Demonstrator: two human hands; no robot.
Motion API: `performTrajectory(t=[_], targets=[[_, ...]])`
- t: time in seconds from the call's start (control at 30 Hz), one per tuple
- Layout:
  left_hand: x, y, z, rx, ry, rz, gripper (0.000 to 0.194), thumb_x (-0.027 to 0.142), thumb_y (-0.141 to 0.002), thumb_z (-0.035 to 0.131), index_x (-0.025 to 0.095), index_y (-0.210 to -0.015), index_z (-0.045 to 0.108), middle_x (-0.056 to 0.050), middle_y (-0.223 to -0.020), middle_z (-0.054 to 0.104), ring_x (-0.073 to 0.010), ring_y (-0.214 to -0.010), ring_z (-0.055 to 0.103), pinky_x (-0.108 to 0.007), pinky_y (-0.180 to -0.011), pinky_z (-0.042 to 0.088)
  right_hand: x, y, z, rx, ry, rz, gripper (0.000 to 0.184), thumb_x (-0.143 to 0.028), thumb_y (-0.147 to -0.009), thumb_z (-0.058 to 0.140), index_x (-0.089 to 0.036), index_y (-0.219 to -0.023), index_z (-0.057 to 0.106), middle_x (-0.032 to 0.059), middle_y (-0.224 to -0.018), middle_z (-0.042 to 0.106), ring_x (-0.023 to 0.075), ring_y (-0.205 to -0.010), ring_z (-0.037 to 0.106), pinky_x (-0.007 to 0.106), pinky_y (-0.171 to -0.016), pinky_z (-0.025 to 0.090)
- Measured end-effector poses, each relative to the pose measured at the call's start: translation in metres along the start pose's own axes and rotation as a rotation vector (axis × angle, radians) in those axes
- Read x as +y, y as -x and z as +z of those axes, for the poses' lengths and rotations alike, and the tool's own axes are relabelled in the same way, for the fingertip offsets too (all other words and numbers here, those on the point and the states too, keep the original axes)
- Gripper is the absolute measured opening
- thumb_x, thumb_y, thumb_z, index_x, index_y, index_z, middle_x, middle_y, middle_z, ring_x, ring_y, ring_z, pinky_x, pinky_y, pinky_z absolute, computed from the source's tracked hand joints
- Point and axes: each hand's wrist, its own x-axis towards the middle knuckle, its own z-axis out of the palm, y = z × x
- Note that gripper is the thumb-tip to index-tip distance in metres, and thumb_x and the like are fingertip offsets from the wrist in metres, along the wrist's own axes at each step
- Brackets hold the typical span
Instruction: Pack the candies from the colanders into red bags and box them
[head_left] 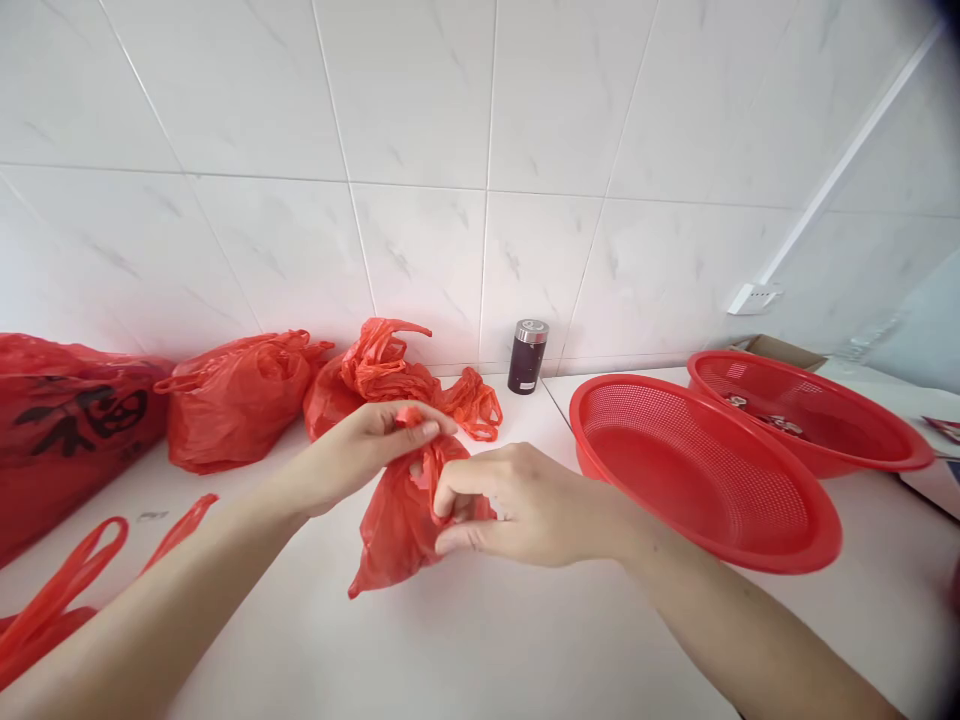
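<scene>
Two hands on a small red bag at a white table

Head view. Left hand (pixel 394 435): thumb and fingers closed on the upper part of a small red plastic bag (pixel 397 530). Right hand (pixel 517 505): fingers curled, gripping the gathered plastic on the bag's other side. Bag between the hands, low centre of view, over the white table (pixel 525 640); one corner points down toward the wearer. Contents not discernible.

Behind the hands, near the wall (pixel 420 240): a crumpled heap of red bags (pixel 386 370), loops showing. Left of it, a full, rounded red bag (pixel 232 410); farther left, a large red bag (pixel 45 420) with black characters, cut by the frame edge. Loose red handles (pixel 56 590) at lower left, partly behind the left forearm.

Dark flask (pixel 527 358), silver lid, upright by the wall. Right side: a red perforated basket (pixel 697 470), nothing seen in it; just beyond, a second red basket (pixel 832 405) with a few small pieces, too small to identify. Cardboard (pixel 784 352) behind that one. White socket (pixel 754 298) on the wall above.
</scene>
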Motion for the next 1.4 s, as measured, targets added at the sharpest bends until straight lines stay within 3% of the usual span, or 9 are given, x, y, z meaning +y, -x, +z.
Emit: performTrajectory(t=[0.13, 0.23, 0.4, 0.53, 0.67, 0.87, 1.0, 1.2, 1.4], targets=[[0.000, 0.001, 0.005, -0.026, -0.223, 0.010, 0.013, 0.015, -0.073, 0.055, 0.022, -0.078, 0.064, 0.004, -0.068, 0.057, -0.0121, -0.064, 0.052, -0.025, -0.065, 0.046, 0.022, -0.012, 0.003, 0.307, -0.168, -0.015, 0.017, -0.036, -0.094, 0.052, -0.024, -0.097, 0.062, 0.0005, -0.100, 0.064, 0.0129, -0.093, 0.059, 0.028, -0.083, 0.046], [-0.007, -0.002, 0.013, 0.160, -0.509, 0.084, 0.016, 0.007, -0.066, 0.047, 0.021, -0.070, 0.055, 0.005, -0.062, 0.051, -0.0099, -0.055, 0.044, -0.020, -0.053, 0.038, 0.053, -0.029, 0.016, 0.320, -0.363, 0.027, 0.026, -0.039, -0.098, 0.044, -0.027, -0.116, 0.058, 0.0013, -0.114, 0.061, 0.0147, -0.109, 0.056, 0.032, -0.095, 0.044], [-0.024, -0.007, 0.026, 0.525, -1.024, 0.342, 0.032, 0.002, -0.068, 0.039, 0.021, -0.084, 0.059, 0.000, -0.089, 0.066, -0.0114, -0.062, 0.054, -0.021, -0.047, 0.032, 0.079, -0.037, 0.041, 0.270, -0.600, 0.105, 0.032, -0.047, -0.097, 0.040, -0.029, -0.120, 0.054, -0.0002, -0.090, 0.059, 0.0130, -0.074, 0.059, 0.030, -0.071, 0.050], [-0.020, -0.007, 0.026, 0.490, -0.860, 0.316, 0.030, 0.011, -0.079, 0.043, 0.025, -0.095, 0.064, -0.001, -0.106, 0.067, -0.0161, -0.085, 0.064, -0.023, -0.065, 0.048, 0.076, -0.030, 0.038, 0.239, -0.596, 0.105, 0.029, -0.050, -0.092, 0.050, -0.022, -0.089, 0.059, -0.0008, -0.082, 0.054, 0.0132, -0.077, 0.053, 0.029, -0.073, 0.045], [-0.026, 0.000, 0.019, 0.299, -0.598, 0.024, 0.032, 0.041, -0.092, 0.041, 0.026, -0.091, 0.070, -0.001, -0.084, 0.072, -0.0216, -0.080, 0.067, -0.030, -0.069, 0.053, 0.081, -0.023, 0.036, 0.430, -0.561, 0.187, 0.036, -0.054, -0.087, 0.055, -0.021, -0.075, 0.046, -0.0050, -0.069, 0.046, 0.0102, -0.065, 0.047, 0.024, -0.064, 0.040], [-0.085, 0.038, 0.026, 0.338, -0.191, -0.262, 0.047, 0.058, -0.090, 0.042, 0.025, -0.109, 0.069, -0.006, -0.110, 0.073, -0.0281, -0.114, 0.061, -0.042, -0.105, 0.040, 0.159, -0.025, 0.049, 0.655, -0.228, 0.498, 0.039, -0.058, -0.086, 0.049, -0.023, -0.077, 0.036, -0.0012, -0.078, 0.059, 0.0141, -0.071, 0.060, 0.025, -0.063, 0.043], [-0.115, 0.052, 0.033, 0.340, -0.047, -0.337, 0.053, 0.063, -0.089, 0.040, 0.022, -0.106, 0.069, -0.009, -0.120, 0.068, -0.0284, -0.118, 0.058, -0.044, -0.106, 0.039, 0.195, -0.026, 0.060, 0.668, -0.067, 0.595, 0.034, -0.052, -0.086, 0.051, -0.023, -0.076, 0.036, -0.0004, -0.074, 0.061, 0.0189, -0.074, 0.062, 0.028, -0.064, 0.040], [-0.140, 0.013, 0.046, 0.713, -0.193, -0.169, 0.053, 0.059, -0.093, 0.028, 0.020, -0.115, 0.058, -0.011, -0.119, 0.066, -0.0252, -0.113, 0.061, -0.039, -0.096, 0.047, 0.168, -0.027, 0.094, 0.637, 0.145, 0.550, 0.030, -0.053, -0.094, 0.037, -0.024, -0.097, 0.040, 0.0025, -0.092, 0.066, 0.0211, -0.084, 0.064, 0.028, -0.065, 0.038], [-0.161, -0.031, 0.060, 0.624, -0.505, -0.217, 0.043, 0.047, -0.098, 0.023, 0.027, -0.110, 0.059, -0.005, -0.096, 0.073, -0.0227, -0.085, 0.067, -0.032, -0.075, 0.048, 0.172, -0.023, 0.113, 0.559, 0.288, 0.559, 0.022, -0.043, -0.097, 0.036, -0.022, -0.101, 0.041, 0.0011, -0.087, 0.067, 0.0196, -0.075, 0.065, 0.026, -0.061, 0.035]])
